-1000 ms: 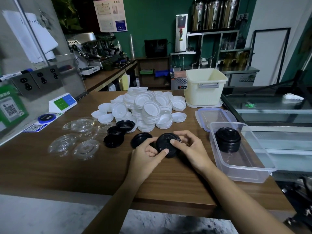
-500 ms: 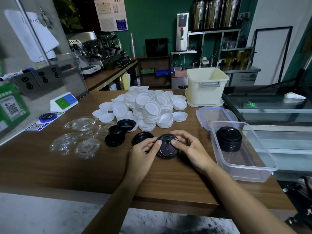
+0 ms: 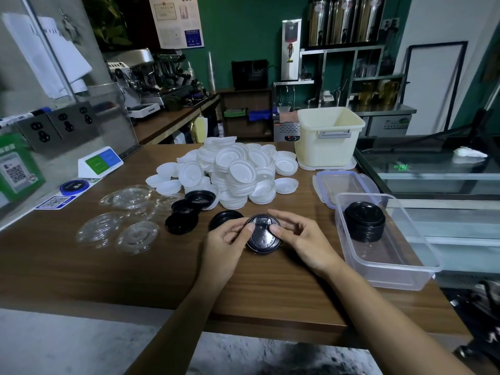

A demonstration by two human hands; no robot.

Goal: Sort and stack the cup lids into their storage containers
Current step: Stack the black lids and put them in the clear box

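- My left hand (image 3: 227, 244) and right hand (image 3: 303, 239) each pinch the rim of one black lid (image 3: 263, 235) between thumb and curled fingers. They hold it low over the near middle of the tabletop (image 3: 135, 272), top face tilted up toward me. I judge this is to check which way it faces before stacking.
- The lid is round and glossy, with a raised rim and a small rectangular sip tab at its far edge. The embossed lettering is too small to read.
- The clear container (image 3: 392, 277) stands open just right of my right hand, so the carry should be short. A stack of black lids (image 3: 365, 221) sits in its far end.
- A few loose black lids (image 3: 181, 223) lie just left of my hands, probably next in line.
- The clear lids (image 3: 135, 234) are spread farther left, apart from the black ones.
- The container's snap cover (image 3: 343, 182) lies flat just beyond it, out of the way.
- The white lids (image 3: 238, 174) are heaped farther back, with the cream bin (image 3: 324, 142) at their right, likely meant for them.
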